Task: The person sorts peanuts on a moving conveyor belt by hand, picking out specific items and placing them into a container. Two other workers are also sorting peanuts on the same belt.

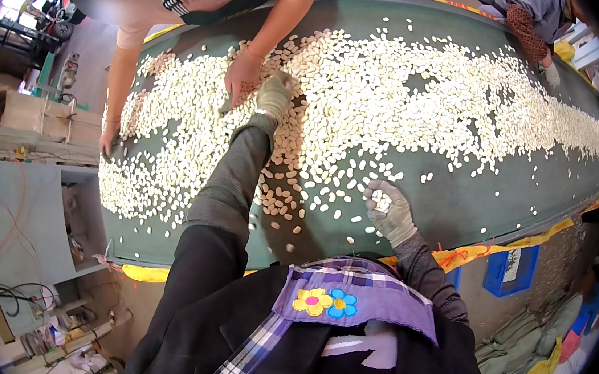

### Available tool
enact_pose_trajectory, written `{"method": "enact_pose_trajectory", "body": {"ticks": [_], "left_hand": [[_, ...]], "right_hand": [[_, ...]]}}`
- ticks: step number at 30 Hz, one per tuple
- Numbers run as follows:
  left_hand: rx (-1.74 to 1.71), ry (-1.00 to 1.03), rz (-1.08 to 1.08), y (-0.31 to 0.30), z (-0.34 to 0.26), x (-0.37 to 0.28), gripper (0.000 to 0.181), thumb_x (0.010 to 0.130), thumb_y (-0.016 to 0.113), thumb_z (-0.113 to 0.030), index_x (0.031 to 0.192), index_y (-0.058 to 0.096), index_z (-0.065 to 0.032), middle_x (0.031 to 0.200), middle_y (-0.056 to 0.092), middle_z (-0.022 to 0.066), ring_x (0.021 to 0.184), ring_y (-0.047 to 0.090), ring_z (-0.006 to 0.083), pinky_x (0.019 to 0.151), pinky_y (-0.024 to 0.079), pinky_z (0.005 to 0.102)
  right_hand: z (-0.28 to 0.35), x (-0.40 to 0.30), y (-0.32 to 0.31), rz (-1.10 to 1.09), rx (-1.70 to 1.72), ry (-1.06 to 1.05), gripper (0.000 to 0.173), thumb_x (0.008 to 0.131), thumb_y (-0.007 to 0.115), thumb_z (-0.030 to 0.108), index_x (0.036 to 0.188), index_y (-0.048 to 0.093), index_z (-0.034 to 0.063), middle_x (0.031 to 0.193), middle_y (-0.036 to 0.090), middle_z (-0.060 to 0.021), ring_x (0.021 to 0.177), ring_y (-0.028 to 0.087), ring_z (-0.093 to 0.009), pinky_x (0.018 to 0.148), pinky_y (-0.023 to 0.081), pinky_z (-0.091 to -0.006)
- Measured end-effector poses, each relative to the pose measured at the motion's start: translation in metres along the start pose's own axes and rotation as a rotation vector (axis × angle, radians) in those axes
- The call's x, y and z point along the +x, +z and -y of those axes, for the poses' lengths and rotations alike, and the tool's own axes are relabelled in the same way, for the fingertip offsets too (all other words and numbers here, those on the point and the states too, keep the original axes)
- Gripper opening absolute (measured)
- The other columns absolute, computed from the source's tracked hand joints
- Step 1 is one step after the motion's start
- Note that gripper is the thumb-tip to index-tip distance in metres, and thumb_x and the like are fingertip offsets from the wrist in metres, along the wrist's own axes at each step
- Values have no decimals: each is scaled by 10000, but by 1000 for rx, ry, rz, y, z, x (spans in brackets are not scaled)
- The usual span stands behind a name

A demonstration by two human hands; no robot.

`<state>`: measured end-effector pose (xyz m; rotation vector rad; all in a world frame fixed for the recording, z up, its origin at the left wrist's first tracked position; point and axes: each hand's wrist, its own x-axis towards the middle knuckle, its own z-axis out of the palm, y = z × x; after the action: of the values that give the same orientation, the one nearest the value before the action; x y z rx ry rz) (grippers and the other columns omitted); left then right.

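Note:
Large white beans (373,107) lie spread across a dark green conveyor belt (441,196). My left hand (276,97), in a pale knit glove, reaches far over the belt onto the beans. Its fingertips point away from me, and what is under them is hidden. Close to the belt's near edge is my right hand (392,213), gloved too, palm turned up and fingers curled around a few white beans (382,201). Loose beans are scattered just left of it.
Opposite me a person leans over the belt, one bare hand (243,74) beside my left hand, the other (109,137) at the left end. Another person's gloved hand (550,74) is at far right. A blue crate (511,270) and sacks (524,336) stand on the floor.

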<state>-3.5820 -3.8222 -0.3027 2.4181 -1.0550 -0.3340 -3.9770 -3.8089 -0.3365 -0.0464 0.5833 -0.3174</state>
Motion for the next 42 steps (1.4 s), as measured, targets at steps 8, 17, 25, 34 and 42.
{"method": "enact_pose_trajectory", "body": {"ticks": [8,17,25,34,42], "left_hand": [[394,-138,188,5,-21,39,302,953,608,-272,1149,692,-57,1121,725,174,1036,705,356,821,558,469],[-370,142,332,55,-85,-107,321,923,590,-304,1045,652,-14,916,699,196,897,687,326,834,534,408],[-215,279,-22,32,-64,-69,190,891,635,-190,1022,694,-64,941,700,189,811,698,310,764,555,417],[474,11,-188,6,7,2,179,852,683,-172,997,706,-71,1116,672,207,1021,656,382,886,541,434],[389,-171,-105,9,32,64,224,896,641,-230,1041,723,-80,1136,691,199,1037,673,368,872,546,450]], "right_hand": [[25,-3,0,-52,-75,-31,224,988,587,233,1034,649,23,898,675,-108,662,636,-143,435,434,-196],[35,16,6,-7,-69,42,252,979,601,265,1071,657,36,918,690,-115,690,664,-178,458,476,-198],[54,22,28,216,20,90,275,1001,584,297,1067,647,38,945,686,-126,730,683,-177,451,450,-203],[80,-7,-12,143,-10,21,283,1000,589,279,1088,654,18,992,676,-155,754,650,-196,464,438,-213],[96,-9,-23,85,-50,32,275,996,591,283,1073,658,28,956,686,-149,738,661,-198,459,457,-221]]}}
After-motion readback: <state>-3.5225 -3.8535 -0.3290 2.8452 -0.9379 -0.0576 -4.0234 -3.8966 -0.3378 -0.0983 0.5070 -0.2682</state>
